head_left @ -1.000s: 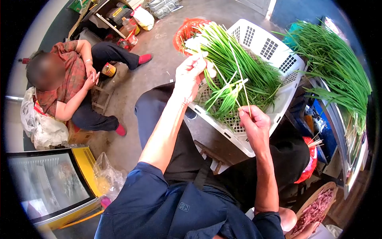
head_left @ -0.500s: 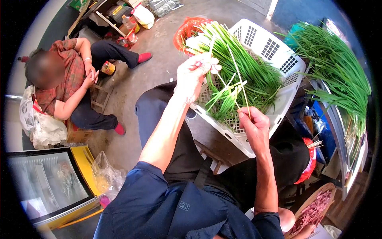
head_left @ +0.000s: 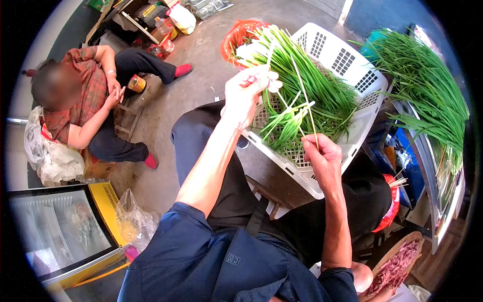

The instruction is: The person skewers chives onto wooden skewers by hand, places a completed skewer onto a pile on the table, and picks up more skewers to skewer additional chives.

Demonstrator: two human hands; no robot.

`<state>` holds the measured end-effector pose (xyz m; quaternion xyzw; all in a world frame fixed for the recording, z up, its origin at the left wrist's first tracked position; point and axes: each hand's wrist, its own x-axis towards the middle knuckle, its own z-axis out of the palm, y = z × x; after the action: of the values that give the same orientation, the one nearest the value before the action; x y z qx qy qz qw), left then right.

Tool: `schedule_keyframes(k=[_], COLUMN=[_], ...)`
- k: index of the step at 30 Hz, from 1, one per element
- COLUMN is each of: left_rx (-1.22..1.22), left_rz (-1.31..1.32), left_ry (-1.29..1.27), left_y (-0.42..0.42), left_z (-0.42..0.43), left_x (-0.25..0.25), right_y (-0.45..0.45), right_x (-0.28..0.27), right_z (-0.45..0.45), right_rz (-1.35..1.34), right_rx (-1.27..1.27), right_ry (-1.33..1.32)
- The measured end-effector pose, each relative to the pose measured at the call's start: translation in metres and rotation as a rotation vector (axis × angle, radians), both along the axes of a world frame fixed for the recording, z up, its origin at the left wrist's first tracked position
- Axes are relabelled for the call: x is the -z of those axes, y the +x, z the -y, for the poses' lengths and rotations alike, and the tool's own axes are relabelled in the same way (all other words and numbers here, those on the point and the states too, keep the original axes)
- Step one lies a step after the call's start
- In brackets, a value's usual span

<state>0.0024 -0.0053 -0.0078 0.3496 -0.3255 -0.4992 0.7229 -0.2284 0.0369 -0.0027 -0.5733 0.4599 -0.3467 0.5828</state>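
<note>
My left hand [head_left: 247, 90] is closed in a pinch around pale garlic chive stalks, whose whitish ends stick up above the fingers. Thin bamboo skewers [head_left: 305, 90] rise from my right hand [head_left: 324, 153], which grips their lower ends between thumb and fingers. Between the hands, a folded bunch of garlic chives [head_left: 288, 122] sits around one skewer; how it is fixed there I cannot make out. Below is a white plastic basket [head_left: 327, 48], slotted and tilted, with a large heap of green chives [head_left: 307, 73] inside.
More chives [head_left: 420, 80] are piled on a stand to the right. Spare skewers poke from a red bag [head_left: 388, 201] by my knee. A round basket of sliced meat [head_left: 395, 267] is at lower right. Another person [head_left: 83, 100] sits at left, beyond a glass-topped display fridge [head_left: 55, 226].
Hardly anything differs. Both hands keep their hold, shifted very slightly, and the chive bunch has stayed at about the same place on the skewer.
</note>
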Motion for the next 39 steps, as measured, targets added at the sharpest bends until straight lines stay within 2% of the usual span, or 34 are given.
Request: schedule_keyframes(k=[14, 18, 20, 24, 26, 28, 29, 32, 34, 36, 38, 39], left_rx=[0.016, 0.048, 0.090, 0.100, 0.139, 0.210, 0.254, 0.379, 0.379, 0.320, 0.055, -0.077], left_rz=[0.068, 0.064, -0.055, 0.030, 0.008, 0.185, 0.193, 0.051, 0.050, 0.060, 0.139, 0.291], left_ry=[-0.001, 0.066, 0.039, 0.075, 0.052, 0.121, 0.154, 0.212, 0.227, 0.217, 0.235, 0.269], left_y=[-0.008, -0.009, -0.004, -0.002, -0.002, -0.011, -0.020, -0.040, -0.039, -0.033, -0.020, -0.007], left_z=[0.000, 0.000, 0.000, 0.003, 0.002, -0.002, -0.006, -0.008, -0.007, -0.003, 0.003, 0.007], left_x=[0.003, 0.003, 0.002, 0.006, 0.006, 0.005, 0.005, 0.011, 0.012, 0.011, 0.020, 0.030], right_y=[-0.006, -0.006, -0.006, -0.007, -0.008, -0.007, -0.006, -0.007, -0.008, -0.005, -0.004, -0.004], right_x=[0.004, 0.004, 0.002, 0.004, 0.005, 0.006, 0.006, 0.009, 0.009, 0.006, 0.008, 0.009], right_z=[0.000, 0.000, 0.000, -0.001, -0.002, -0.002, -0.003, -0.002, 0.001, 0.003, 0.005, 0.005], right_rz=[-0.037, -0.003, -0.015, -0.057, -0.050, -0.044, -0.043, 0.001, 0.041, -0.012, -0.047, -0.020], right_rx=[0.020, 0.039, 0.034, 0.038, 0.040, 0.043, 0.062, 0.111, 0.138, 0.134, 0.137, 0.150], right_ry=[0.014, -0.012, -0.024, -0.023, -0.022, -0.019, -0.028, -0.012, 0.011, -0.031, -0.059, -0.071])
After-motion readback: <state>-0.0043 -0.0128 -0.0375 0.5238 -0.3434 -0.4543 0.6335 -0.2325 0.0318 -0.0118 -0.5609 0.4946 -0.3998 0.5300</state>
